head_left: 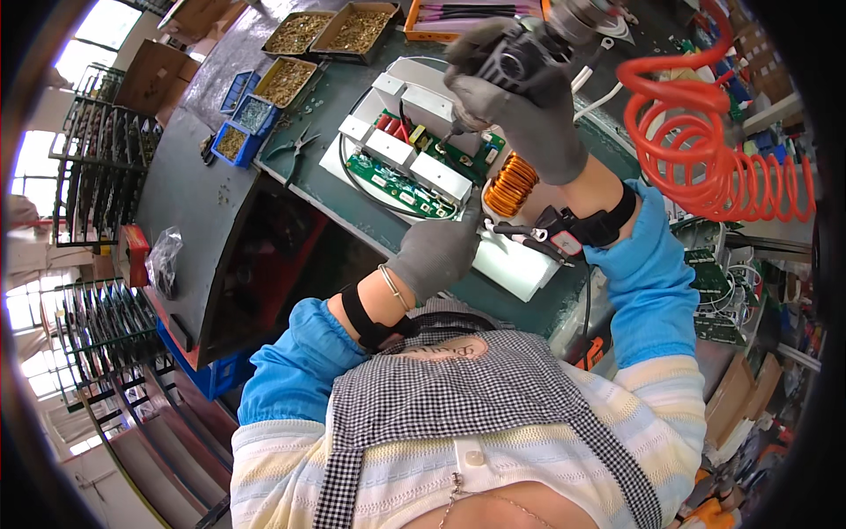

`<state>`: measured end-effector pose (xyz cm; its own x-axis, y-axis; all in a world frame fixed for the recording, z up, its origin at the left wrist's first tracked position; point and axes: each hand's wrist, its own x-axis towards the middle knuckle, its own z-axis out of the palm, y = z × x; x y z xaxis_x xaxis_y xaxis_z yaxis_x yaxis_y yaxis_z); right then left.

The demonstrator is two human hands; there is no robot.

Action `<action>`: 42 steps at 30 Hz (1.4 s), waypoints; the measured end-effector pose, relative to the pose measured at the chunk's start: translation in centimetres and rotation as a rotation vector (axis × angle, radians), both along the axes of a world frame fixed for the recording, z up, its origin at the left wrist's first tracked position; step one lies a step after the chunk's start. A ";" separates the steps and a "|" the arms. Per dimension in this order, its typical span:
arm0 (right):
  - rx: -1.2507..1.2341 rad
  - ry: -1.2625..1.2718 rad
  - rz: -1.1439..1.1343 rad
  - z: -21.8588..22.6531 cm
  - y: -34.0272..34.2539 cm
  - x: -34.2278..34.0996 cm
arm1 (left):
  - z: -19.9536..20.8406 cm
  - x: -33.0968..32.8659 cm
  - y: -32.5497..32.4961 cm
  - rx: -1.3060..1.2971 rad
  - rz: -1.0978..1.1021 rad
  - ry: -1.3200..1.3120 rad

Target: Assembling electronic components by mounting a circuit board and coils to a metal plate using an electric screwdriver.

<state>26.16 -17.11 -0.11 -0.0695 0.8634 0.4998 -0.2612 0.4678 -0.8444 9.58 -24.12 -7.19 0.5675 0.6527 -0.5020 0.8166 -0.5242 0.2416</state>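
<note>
My right hand (542, 123), in a grey glove, is wrapped round a dark power screwdriver (509, 63). The tool's tip reaches down over a green circuit board (388, 180); the exact contact point is too small to make out. White metal blocks (441, 178) and red parts stand on the board. My left hand (438, 254), also gloved, is closed at the board's near corner, fingers together beside a copper-wound coil (511, 185). What those fingers hold, if anything, is hidden. Black cables with ring lugs (538, 233) lie near the coil, below my right wrist.
Pliers (293, 152) lie left of the board. Blue bins (233, 144) and trays of small metal parts (354, 32) stand farther back. A red coiled hose (683, 132) hangs at the right. A dark table (189, 212) spans the left, with racks (101, 176) beyond it.
</note>
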 end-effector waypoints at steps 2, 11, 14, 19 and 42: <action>0.097 -0.110 -0.007 0.5 0.7 -0.2 | -0.1 -0.2 -0.1 0.018 0.000 -0.038; 0.019 -0.225 0.135 1.0 4.5 -2.6 | 0.0 -0.3 0.0 0.010 0.001 -0.064; -0.027 -0.167 0.129 0.8 4.7 -2.6 | -0.1 -0.3 0.0 -0.007 0.019 -0.057; -0.086 -0.098 0.173 1.0 4.5 -2.5 | -0.9 -1.3 0.4 -0.029 0.007 -0.212; 0.493 0.189 -0.334 10.3 -16.0 8.0 | 7.6 -2.7 4.1 -0.075 0.180 -1.142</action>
